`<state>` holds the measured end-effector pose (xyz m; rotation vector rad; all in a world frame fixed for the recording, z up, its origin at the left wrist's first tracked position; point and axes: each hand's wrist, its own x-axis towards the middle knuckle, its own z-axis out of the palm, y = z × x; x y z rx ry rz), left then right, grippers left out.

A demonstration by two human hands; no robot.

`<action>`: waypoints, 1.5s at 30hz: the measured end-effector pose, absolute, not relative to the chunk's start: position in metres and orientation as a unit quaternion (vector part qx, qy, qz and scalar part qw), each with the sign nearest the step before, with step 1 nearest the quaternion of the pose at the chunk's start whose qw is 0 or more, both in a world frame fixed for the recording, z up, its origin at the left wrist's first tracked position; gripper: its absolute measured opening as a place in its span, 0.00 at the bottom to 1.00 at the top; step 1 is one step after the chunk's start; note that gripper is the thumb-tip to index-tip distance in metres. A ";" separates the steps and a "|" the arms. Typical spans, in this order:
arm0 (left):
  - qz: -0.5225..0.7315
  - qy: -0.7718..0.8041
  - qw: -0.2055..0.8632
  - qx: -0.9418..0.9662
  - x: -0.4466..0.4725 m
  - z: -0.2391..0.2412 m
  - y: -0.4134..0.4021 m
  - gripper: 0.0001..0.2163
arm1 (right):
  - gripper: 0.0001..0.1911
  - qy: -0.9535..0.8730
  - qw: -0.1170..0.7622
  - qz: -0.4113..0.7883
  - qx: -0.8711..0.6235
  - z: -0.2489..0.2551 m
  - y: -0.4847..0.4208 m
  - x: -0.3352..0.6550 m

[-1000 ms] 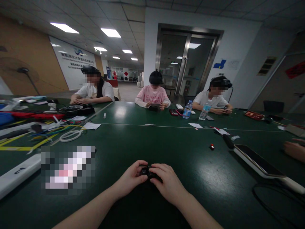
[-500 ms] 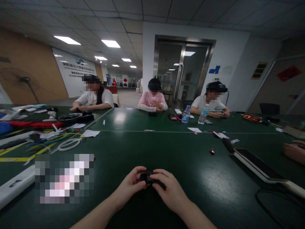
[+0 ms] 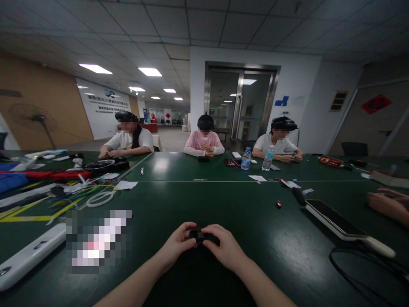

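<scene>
Between my two hands is a small black object [image 3: 197, 235], held just above the near part of the green table [image 3: 166, 198]. Its exact kind is too small and dark to make out. My left hand [image 3: 181, 241] grips its left end between thumb and fingers. On the right end, my right hand [image 3: 221, 243] has its thumb below and fingers over the top, covering part of it. A small red and silver item [image 3: 278, 204] lies on the table beyond my right hand.
A phone [image 3: 334, 217] on a white holder and a black cable [image 3: 335, 266] lie at right. White device [image 3: 33, 251], coiled white cable [image 3: 100, 198] and tools crowd the left. Bottles [image 3: 246, 159] stand far off. Three people sit opposite; another person's hands [image 3: 388, 202] show at right.
The camera view has tilted up and shifted slightly. Both hands still hold the black object, which looks slightly turned, and my right fingers have shifted a little on it.
</scene>
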<state>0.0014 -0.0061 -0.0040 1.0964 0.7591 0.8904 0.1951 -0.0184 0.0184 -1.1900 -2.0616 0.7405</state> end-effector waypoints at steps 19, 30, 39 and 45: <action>0.426 0.357 0.663 0.502 0.011 -0.008 0.011 0.23 | 0.19 -0.687 0.381 0.390 -0.481 -0.008 0.006 0.187; 0.363 0.413 0.492 0.675 0.003 -0.017 0.020 0.16 | 0.17 -0.668 0.389 0.421 -0.476 -0.002 -0.006 0.192; 0.336 0.406 0.491 0.693 0.002 -0.012 0.016 0.20 | 0.16 -0.670 0.362 0.435 -0.480 0.002 -0.007 0.188; 0.324 0.404 0.478 0.710 0.003 -0.011 0.014 0.16 | 0.15 -0.675 0.374 0.427 -0.471 -0.004 -0.003 0.189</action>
